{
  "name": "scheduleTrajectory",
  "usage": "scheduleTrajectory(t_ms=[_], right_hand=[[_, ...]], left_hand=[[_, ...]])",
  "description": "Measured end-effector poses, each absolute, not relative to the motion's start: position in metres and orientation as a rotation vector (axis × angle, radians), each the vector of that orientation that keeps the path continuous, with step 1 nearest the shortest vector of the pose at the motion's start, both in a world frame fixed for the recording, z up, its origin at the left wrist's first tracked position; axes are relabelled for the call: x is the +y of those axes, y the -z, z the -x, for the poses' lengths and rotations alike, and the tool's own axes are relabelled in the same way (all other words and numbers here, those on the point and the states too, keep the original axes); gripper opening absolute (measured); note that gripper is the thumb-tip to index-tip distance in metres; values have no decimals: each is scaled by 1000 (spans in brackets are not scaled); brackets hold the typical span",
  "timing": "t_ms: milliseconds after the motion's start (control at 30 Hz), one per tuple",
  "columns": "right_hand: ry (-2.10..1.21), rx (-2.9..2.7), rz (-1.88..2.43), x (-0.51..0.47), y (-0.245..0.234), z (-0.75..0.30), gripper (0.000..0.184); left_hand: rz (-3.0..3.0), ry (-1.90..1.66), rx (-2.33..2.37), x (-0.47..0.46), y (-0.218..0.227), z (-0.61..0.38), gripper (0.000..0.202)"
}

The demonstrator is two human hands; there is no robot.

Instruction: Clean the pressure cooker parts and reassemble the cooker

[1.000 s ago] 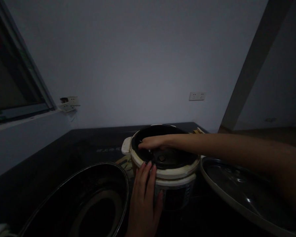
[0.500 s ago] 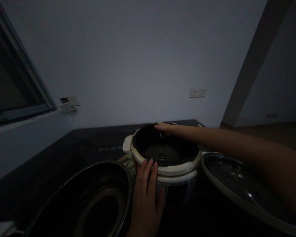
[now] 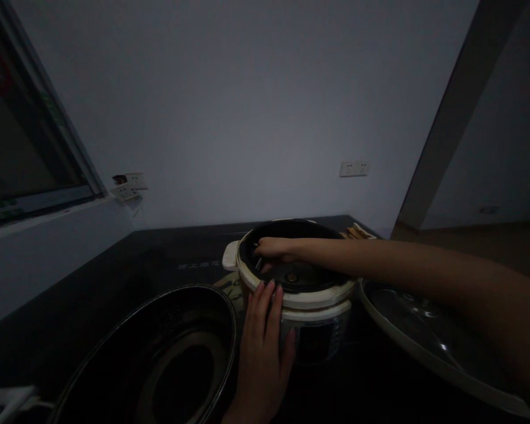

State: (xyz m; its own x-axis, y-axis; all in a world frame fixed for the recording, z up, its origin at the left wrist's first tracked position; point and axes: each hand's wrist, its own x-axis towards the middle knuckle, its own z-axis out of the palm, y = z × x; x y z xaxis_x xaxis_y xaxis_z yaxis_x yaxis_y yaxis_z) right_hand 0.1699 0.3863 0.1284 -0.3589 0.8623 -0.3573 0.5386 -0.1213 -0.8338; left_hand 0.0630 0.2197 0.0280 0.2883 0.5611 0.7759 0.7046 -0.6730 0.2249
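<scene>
A cream-coloured electric cooker (image 3: 311, 315) with a dark inside stands open on the black counter (image 3: 150, 265). My left hand (image 3: 262, 347) lies flat against its near left side, fingers stretched up to the rim. My right hand (image 3: 274, 250) reaches from the right into the pot, at the inner wall on the left. Its fingers are curled round something small and dark that I cannot make out.
A large dark inner pot (image 3: 159, 359) sits at the near left. The cooker's lid (image 3: 433, 347) lies upside down at the right. Wall sockets (image 3: 353, 169) and a socket cluster (image 3: 128, 185) are on the white wall; a window (image 3: 22, 147) is at the left.
My right hand moved from the left inner wall to the far rim, then back to the left inner wall. My left hand has stayed on the cooker's side.
</scene>
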Motion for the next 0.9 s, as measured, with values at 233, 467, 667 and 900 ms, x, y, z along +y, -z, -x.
scheduleTrajectory(t_ms=[233, 467, 667, 900], right_hand=[[-1324, -1663, 1720, 409, -154, -198, 31], [-1167, -1670, 1777, 421, -174, -212, 29], [-1161, -1875, 1663, 396, -171, -178, 16], [-1226, -2182, 1585, 336, -160, -179, 16]], left_hand=[[2412, 1348, -1202, 219, -29, -62, 65], [2417, 1349, -1180, 220, -30, -62, 64], [2415, 1346, -1190, 219, -29, -62, 65], [2414, 1334, -1188, 219, -28, -61, 65]])
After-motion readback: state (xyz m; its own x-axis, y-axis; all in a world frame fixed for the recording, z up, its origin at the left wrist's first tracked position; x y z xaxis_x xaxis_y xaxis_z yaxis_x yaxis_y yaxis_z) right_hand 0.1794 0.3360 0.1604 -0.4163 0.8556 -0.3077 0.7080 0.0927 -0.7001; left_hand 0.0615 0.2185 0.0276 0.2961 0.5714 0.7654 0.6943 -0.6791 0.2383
